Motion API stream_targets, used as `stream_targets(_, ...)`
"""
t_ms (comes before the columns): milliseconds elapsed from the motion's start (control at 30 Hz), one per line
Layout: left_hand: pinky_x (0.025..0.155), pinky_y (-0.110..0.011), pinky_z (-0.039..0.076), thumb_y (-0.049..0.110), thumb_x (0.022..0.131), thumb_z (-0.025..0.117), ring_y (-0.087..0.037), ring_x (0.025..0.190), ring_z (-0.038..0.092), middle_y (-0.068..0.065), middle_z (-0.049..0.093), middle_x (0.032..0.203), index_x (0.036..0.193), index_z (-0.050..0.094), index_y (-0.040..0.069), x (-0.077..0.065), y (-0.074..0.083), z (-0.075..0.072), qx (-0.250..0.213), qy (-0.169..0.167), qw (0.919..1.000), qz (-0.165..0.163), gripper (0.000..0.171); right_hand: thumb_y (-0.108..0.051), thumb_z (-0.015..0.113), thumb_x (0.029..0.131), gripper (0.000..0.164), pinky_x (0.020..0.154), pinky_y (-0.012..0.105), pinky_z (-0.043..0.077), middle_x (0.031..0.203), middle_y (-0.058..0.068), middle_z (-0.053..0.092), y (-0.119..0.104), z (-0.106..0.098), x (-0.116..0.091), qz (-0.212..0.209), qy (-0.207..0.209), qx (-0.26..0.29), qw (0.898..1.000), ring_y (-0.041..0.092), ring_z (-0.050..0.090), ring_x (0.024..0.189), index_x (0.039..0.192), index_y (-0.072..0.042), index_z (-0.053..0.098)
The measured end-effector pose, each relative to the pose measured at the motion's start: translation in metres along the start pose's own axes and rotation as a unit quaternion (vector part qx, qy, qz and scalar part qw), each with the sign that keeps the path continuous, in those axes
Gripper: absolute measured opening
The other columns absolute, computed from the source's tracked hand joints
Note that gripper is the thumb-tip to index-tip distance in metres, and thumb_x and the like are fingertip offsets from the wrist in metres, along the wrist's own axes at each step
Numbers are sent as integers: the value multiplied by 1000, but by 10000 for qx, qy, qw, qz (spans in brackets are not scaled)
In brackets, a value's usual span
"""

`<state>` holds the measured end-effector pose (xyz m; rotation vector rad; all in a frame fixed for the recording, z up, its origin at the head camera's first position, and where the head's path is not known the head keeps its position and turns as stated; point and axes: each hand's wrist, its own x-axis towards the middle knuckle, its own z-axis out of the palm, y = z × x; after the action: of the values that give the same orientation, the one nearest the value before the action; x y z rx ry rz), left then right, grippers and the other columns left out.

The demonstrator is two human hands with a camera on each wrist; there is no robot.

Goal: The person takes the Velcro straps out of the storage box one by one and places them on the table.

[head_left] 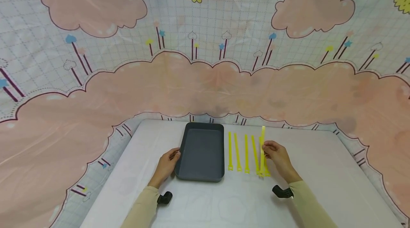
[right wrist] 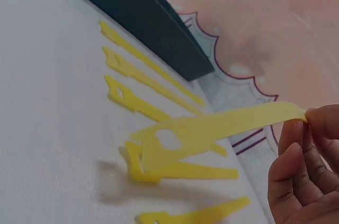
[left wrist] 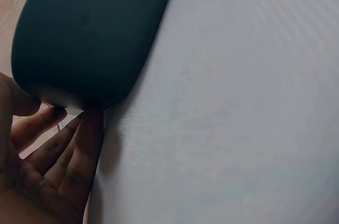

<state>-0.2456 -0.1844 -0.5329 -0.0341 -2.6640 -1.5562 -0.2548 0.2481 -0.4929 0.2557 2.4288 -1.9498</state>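
Observation:
My left hand (head_left: 167, 165) grips the left side of a dark grey rectangular tray (head_left: 200, 155). In the left wrist view the thumb and fingertips (left wrist: 91, 123) meet the tray's edge. My right hand (head_left: 279, 155) pinches the plain end of a yellow strap-style cable tie (right wrist: 222, 128) between thumb and index finger. The slotted head of that cable tie slants down over other yellow cable ties (right wrist: 143, 102), above the table. Those lie side by side in a row just right of the tray, slotted heads toward me. In the head view, the held tie overlaps the rightmost ones.
Everything stands on a white table (head_left: 205, 206) whose far edge runs just behind the tray. A printed cloth (head_left: 205, 85) with pink clouds hangs behind and around it. Black wrist straps (head_left: 282, 191) sit at both sleeve cuffs.

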Motion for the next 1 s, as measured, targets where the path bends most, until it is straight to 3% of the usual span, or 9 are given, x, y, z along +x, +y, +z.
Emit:
stream_targets(900, 102, -49, 49, 21, 102, 55, -35, 121, 61, -20, 65, 128, 134, 58, 3, 2, -2, 1, -28, -4, 10000, 63, 38, -24, 59, 99, 38, 74, 22, 54, 100, 0, 66, 12, -39, -2, 245, -291, -444, 9983, 8, 58, 86, 125, 3, 52)
stream_targets(1000, 102, -49, 49, 21, 102, 55, -36, 121, 61, -20, 65, 127, 134, 58, 2, 1, -1, 0, -42, -9, 10000, 56, 37, -26, 59, 99, 40, 74, 21, 53, 98, -4, 65, 15, -42, 0, 363, -291, -464, 9978, 7, 59, 86, 126, 3, 52)
